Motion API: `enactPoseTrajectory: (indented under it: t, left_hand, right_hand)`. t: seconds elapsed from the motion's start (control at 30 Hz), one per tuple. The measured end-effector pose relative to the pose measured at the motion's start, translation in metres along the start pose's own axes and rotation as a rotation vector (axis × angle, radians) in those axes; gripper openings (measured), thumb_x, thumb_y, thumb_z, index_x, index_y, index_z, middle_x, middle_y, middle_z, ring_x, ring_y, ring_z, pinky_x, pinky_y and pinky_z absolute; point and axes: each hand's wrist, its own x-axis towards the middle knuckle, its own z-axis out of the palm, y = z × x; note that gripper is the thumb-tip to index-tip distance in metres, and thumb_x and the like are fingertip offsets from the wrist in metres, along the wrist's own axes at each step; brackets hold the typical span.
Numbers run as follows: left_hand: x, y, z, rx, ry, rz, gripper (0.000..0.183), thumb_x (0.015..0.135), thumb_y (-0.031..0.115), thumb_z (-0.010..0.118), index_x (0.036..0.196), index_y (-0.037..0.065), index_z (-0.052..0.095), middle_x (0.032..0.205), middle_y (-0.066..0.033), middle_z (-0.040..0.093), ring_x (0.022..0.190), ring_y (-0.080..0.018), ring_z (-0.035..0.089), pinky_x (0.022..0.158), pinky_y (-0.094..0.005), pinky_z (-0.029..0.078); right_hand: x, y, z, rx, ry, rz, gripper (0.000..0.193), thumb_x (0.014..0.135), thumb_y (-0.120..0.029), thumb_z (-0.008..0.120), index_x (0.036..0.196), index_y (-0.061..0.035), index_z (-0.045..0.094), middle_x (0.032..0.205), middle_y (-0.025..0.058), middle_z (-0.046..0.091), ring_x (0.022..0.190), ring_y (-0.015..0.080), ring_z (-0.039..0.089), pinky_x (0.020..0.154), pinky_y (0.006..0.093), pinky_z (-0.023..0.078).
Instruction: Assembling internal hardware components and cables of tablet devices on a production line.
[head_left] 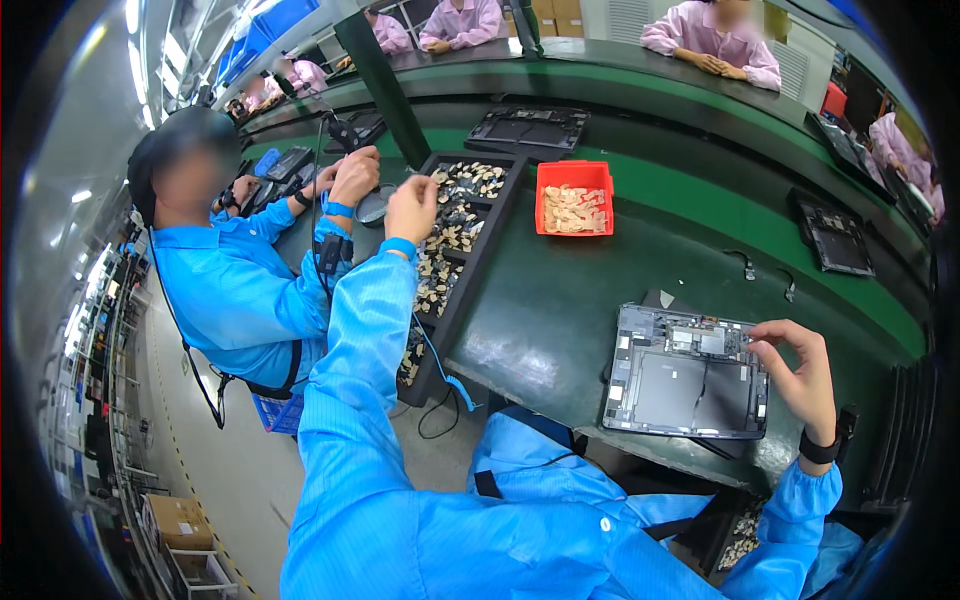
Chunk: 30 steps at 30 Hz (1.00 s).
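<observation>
My left hand (411, 210), with a blue strap at the wrist, reaches over the left edge of a black compartment tray (485, 245) full of small tan and dark pieces. Its fingers are drawn together, and whatever they may hold is too small to make out. On the green bench lies an opened tablet-like device (690, 375), its circuit board and flat black battery showing. My right hand (803, 375), wearing a black wristband, is at the device's upper right edge. Thumb and forefinger meet there in a pinch; anything between them is hidden.
A red bin (575, 165) of tan pieces stands beside the tray. Two small cables (745, 264) lie on the bench (520, 340). Further opened devices (530, 127) rest along the far side. A co-worker in blue (240, 270) works close by on the left; people in pink sit opposite.
</observation>
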Motion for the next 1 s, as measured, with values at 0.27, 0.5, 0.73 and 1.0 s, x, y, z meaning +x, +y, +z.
enactPoseTrajectory:
  t: [0.27, 0.5, 0.73, 1.0]
  left_hand:
    - [-0.06, 0.221, 0.004, -0.59, -0.356, 0.52, 0.01, 0.097, 0.007, 0.066, 0.104, 0.001, 0.071, 0.096, -0.013, 0.072, 0.093, -0.0242, 0.071, 0.084, -0.0349, 0.054]
    - [-0.098, 0.264, 0.103, -0.902, -0.693, 0.27, 0.018, 0.098, 0.011, 0.068, 0.111, 0.0, 0.072, 0.102, -0.0107, 0.076, 0.095, -0.0156, 0.072, 0.082, -0.0311, 0.058]
    - [-0.134, 0.263, 0.151, -1.059, -0.518, 0.104, 0.017, 0.087, 0.011, 0.082, 0.099, 0.003, 0.075, 0.095, -0.0051, 0.075, 0.08, -0.0071, 0.068, 0.058, -0.0206, 0.048]
    - [-0.136, 0.261, 0.154, -0.992, -0.446, 0.094, 0.025, 0.087, 0.014, 0.082, 0.109, 0.003, 0.08, 0.108, -0.0114, 0.079, 0.08, -0.008, 0.069, 0.062, -0.0222, 0.053]
  right_hand:
    - [0.045, -0.01, 0.034, 0.02, 0.071, -0.157, 0.058, 0.098, -0.025, 0.07, 0.148, -0.0022, 0.051, 0.135, 0.0167, 0.066, 0.111, 0.0213, 0.067, 0.091, 0.0331, 0.051]
    - [0.101, 0.042, 0.084, 0.263, -0.018, -0.046, 0.03, 0.105, -0.018, 0.059, 0.119, 0.0071, 0.069, 0.092, 0.0104, 0.076, 0.082, 0.0139, 0.07, 0.078, 0.0289, 0.056]
    - [0.089, 0.071, 0.094, 0.376, 0.118, 0.212, 0.036, 0.108, -0.019, 0.053, 0.135, 0.0041, 0.062, 0.096, 0.0066, 0.074, 0.079, 0.0095, 0.068, 0.066, 0.0215, 0.049]
    - [0.088, 0.085, 0.097, 0.334, 0.064, 0.183, 0.038, 0.108, -0.017, 0.053, 0.142, -0.0036, 0.061, 0.095, 0.0028, 0.074, 0.077, 0.0062, 0.065, 0.065, 0.0201, 0.047]
